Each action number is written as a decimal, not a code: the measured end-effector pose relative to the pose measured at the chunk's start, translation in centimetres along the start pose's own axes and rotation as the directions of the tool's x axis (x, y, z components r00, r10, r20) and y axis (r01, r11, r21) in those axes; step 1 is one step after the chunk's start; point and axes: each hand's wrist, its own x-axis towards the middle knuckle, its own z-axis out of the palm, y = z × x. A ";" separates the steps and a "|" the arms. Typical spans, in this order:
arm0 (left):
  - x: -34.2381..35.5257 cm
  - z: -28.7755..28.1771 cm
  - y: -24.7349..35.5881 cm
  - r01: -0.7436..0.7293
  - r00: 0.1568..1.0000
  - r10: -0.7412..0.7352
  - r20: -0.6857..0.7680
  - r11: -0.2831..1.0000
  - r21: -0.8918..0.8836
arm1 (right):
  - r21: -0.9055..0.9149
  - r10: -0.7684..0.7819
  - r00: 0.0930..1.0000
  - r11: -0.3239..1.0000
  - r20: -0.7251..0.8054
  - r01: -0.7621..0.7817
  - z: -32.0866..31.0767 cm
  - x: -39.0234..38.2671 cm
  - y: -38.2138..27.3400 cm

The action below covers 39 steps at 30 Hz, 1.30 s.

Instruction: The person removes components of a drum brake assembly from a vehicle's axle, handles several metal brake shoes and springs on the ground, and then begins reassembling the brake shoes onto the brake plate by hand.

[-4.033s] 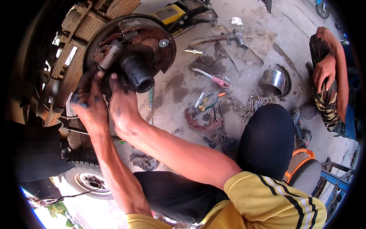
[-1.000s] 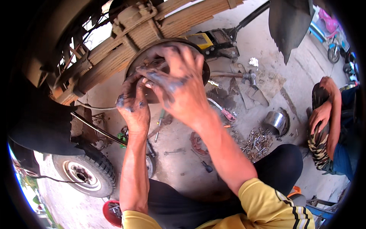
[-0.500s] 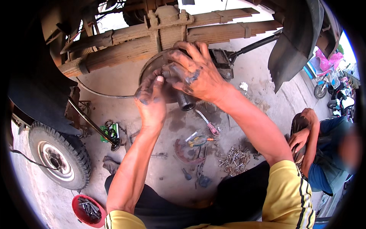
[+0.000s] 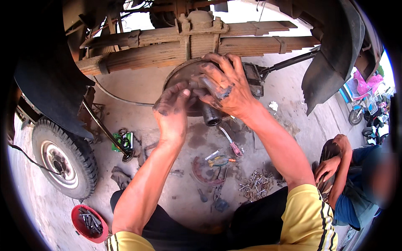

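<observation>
1. Head view: the brake plate [image 4: 179,76] sits toward twelve o'clock, beneath the leaf spring [image 4: 146,54].
2. Left hand [image 4: 171,106] curls at its eight o'clock, right hand [image 4: 228,88] arches over three; whether either grips, I cannot tell.
3. Opposed, they probably steady each other.

Right of the hands [image 4: 228,88] now across the brake plate [image 4: 180,74], earlier at its edge

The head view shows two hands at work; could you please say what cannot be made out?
In the head view:
what the left hand and right hand hold, if anything: hidden behind them
middle of the round plate: behind both hands
loose metal pieces: too small to count
</observation>
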 end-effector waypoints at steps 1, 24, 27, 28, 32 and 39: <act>0.0 -0.2 -0.3 -0.021 1.000 0.020 0.016 0.999 0.027 | 0.002 -0.002 1.000 1.000 -0.009 0.002 0.1 -0.1 0.1; 1.9 -0.4 3.0 -0.127 0.981 0.055 0.187 0.907 0.402 | -0.125 -0.092 0.988 0.989 -0.123 0.076 0.6 -0.7 1.1; 2.8 -1.1 3.1 -0.159 0.977 0.054 0.207 0.828 0.537 | -0.104 -0.113 0.983 0.990 -0.144 0.098 0.5 -0.4 0.8; 2.7 -1.0 3.3 -0.134 0.975 0.023 0.220 0.851 0.507 | -0.071 -0.116 0.986 0.992 -0.116 0.108 0.3 -0.1 1.0; 1.5 -2.4 2.7 -0.244 0.946 0.050 0.321 0.761 0.601 | -0.071 -0.138 0.987 0.989 -0.079 0.132 -0.2 -0.2 1.1; 1.8 -15.7 -4.6 -0.686 0.610 -0.731 0.304 -0.295 0.665 | -0.096 -0.103 0.990 0.991 -0.091 0.094 0.4 -0.3 1.0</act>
